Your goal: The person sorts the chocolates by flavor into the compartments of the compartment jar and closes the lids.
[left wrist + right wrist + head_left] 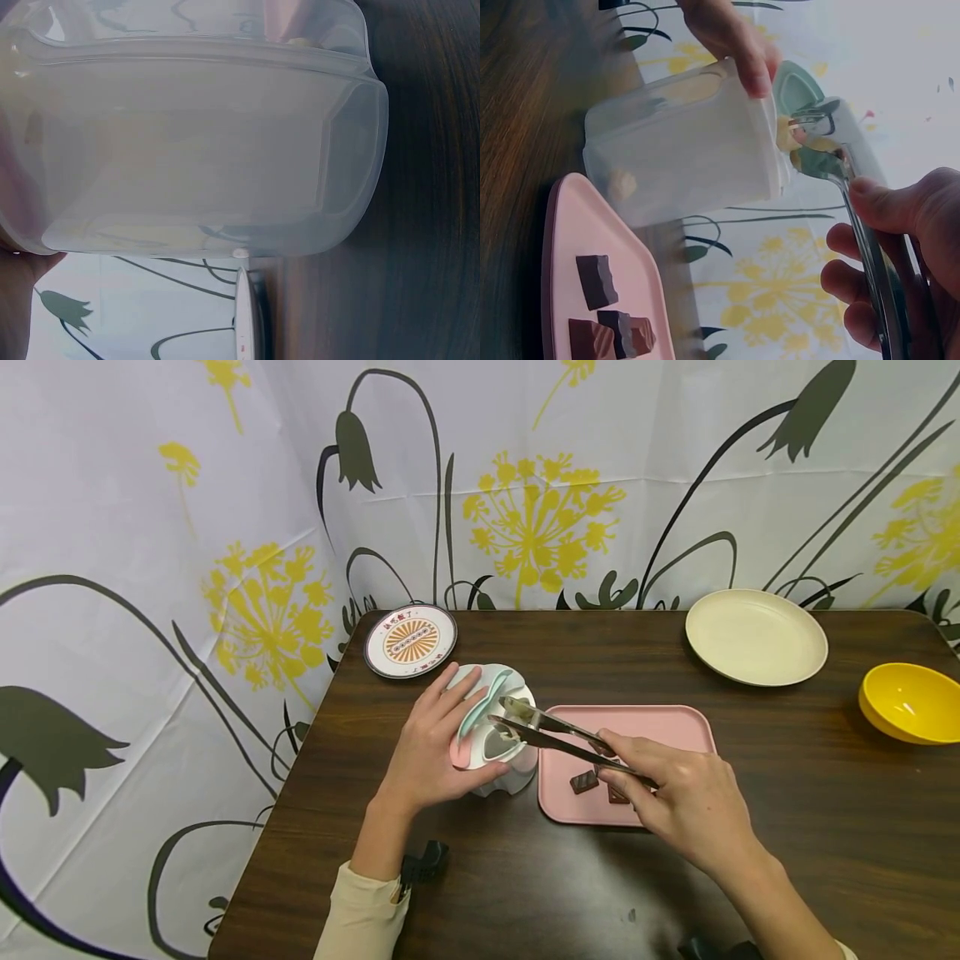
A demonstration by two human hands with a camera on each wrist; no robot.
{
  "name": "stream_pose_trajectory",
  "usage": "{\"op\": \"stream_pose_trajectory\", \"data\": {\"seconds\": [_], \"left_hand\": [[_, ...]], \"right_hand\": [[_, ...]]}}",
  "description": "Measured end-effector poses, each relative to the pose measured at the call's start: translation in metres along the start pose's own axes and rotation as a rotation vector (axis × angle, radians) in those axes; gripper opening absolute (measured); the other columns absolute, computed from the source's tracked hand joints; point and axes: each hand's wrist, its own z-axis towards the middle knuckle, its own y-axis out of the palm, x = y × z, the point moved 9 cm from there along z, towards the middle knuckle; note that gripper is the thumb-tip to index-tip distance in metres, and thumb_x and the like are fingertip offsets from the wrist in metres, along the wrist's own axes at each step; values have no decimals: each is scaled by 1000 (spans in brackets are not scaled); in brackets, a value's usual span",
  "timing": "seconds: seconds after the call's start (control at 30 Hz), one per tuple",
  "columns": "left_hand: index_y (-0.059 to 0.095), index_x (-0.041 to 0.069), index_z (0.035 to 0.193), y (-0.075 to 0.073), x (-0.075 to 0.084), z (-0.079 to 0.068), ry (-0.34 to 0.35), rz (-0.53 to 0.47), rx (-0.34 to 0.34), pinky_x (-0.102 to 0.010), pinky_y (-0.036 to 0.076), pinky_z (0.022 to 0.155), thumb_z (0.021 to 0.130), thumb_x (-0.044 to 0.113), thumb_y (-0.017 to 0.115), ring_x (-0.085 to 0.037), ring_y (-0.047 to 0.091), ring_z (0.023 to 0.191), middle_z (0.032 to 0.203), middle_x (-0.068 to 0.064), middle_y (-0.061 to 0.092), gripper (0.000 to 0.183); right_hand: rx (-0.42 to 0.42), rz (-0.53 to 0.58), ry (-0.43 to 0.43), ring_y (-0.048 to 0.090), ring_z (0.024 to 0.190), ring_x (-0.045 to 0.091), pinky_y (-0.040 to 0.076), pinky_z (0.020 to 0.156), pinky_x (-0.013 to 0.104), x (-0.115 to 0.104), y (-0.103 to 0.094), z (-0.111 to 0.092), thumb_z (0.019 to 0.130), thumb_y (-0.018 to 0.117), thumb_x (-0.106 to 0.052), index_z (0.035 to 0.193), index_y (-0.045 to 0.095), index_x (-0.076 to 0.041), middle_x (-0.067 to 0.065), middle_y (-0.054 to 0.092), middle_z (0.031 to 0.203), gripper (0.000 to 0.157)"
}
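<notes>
My left hand (429, 752) grips a translucent plastic container (682, 142) near its top, fingers and thumb spread round the rim. Its white lid has a raised flap with a mint-green edge (799, 86). In my right hand (690, 789) are metal tongs (562, 743), pinched between thumb and fingers. The tong tips hold a small pale piece (786, 135) right at the container's opening. Through the wall a pale lump (622, 184) shows low inside. Several dark chocolate pieces (596, 281) lie on a pink tray (553, 793), partly hidden under the right hand in the head view.
A patterned round plate (375, 652) stands back left on the dark wooden table (330, 827). Toward the back right are a cream plate (756, 639) and a yellow bowl (911, 706). A flower-printed cloth (540, 410) hangs behind the table.
</notes>
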Motion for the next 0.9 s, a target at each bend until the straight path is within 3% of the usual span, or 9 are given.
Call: {"op": "stream_pose_trajectory", "data": {"seconds": [0.67, 0.9], "left_hand": [[59, 9, 136, 0, 2, 1, 16, -1, 9, -47, 21, 115, 72, 68, 71, -29, 26, 145, 149, -6, 47, 88], [60, 8, 135, -1, 2, 1, 21, 9, 19, -47, 22, 114, 72, 69, 70, -30, 27, 144, 148, -6, 48, 88]], "right_hand": [[-16, -13, 9, 65, 66, 6, 48, 50, 37, 2, 1, -1, 79, 78, -29, 123, 71, -19, -8, 74, 102, 46], [-25, -27, 23, 52, 54, 0, 38, 44, 29, 6, -4, -5, 76, 80, -30, 125, 69, -21, -12, 73, 100, 51]]}}
